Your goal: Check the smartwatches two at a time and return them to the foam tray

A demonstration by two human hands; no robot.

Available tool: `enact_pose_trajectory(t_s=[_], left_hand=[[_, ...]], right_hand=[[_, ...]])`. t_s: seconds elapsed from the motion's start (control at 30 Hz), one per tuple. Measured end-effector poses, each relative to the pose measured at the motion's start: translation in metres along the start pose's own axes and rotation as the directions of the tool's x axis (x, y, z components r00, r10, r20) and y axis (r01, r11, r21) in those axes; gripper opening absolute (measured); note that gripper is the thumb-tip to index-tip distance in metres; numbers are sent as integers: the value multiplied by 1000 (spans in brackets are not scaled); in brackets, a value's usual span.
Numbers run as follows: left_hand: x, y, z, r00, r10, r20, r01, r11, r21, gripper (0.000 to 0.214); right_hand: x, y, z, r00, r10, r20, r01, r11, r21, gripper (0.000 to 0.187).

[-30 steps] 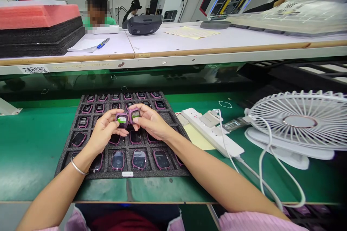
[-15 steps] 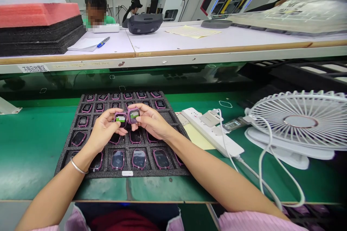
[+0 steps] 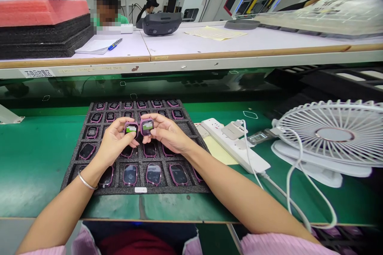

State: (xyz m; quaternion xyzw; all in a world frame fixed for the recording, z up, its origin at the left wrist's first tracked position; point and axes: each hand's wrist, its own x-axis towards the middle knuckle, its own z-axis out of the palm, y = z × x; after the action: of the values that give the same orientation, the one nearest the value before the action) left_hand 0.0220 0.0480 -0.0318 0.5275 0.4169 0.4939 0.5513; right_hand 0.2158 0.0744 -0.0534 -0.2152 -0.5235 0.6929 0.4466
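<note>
My left hand [image 3: 115,141] pinches a purple-framed smartwatch body [image 3: 131,129] with a green-and-white sticker on its screen. My right hand [image 3: 166,133] holds a second, similar watch body [image 3: 147,126] right beside it, and the two nearly touch. Both hands hover over a black foam tray [image 3: 187,128] with rows of pockets. Most pockets hold purple-framed watch bodies, such as one [image 3: 130,175] in the front row. My hands hide the tray's middle pockets. A thin metal bangle [image 3: 86,182] circles my left wrist.
A white power strip [image 3: 230,139] with a white cable lies right of the tray, beside a white desk fan [image 3: 333,135]. All of this sits on a green bench mat [image 3: 36,159]. Stacked foam sheets [image 3: 42,36] stand on the shelf above, and a co-worker [image 3: 107,4] sits beyond.
The view has tilted slightly, so the scene sits a little differently in the frame. Both hands still hold their watch bodies close together, with only small shifts.
</note>
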Motion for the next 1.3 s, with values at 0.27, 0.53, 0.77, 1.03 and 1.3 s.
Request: enact_pose_trajectory(t_s=[0.27,0.53,0.77,1.03,1.3], left_hand=[[-1,-1,0,1000,-4,2,4,1000,-4,42],[-3,3,2,999,-43,15,43,999,-11,37],[-3,4,1,999,-39,17,39,999,-22,39],[-2,1,0,999,-37,29,37,999,-21,45],[-1,0,0,999,-44,-6,44,999,-31,46]], right_hand=[[-1,-1,2,1000,4,-6,-4,1000,-4,42],[0,3,0,999,-11,-36,9,999,-35,39],[0,3,0,999,-33,-36,32,999,-43,41],[1,2,1,999,-30,-30,29,999,-37,43],[1,4,0,999,-12,-41,11,1000,-17,48]])
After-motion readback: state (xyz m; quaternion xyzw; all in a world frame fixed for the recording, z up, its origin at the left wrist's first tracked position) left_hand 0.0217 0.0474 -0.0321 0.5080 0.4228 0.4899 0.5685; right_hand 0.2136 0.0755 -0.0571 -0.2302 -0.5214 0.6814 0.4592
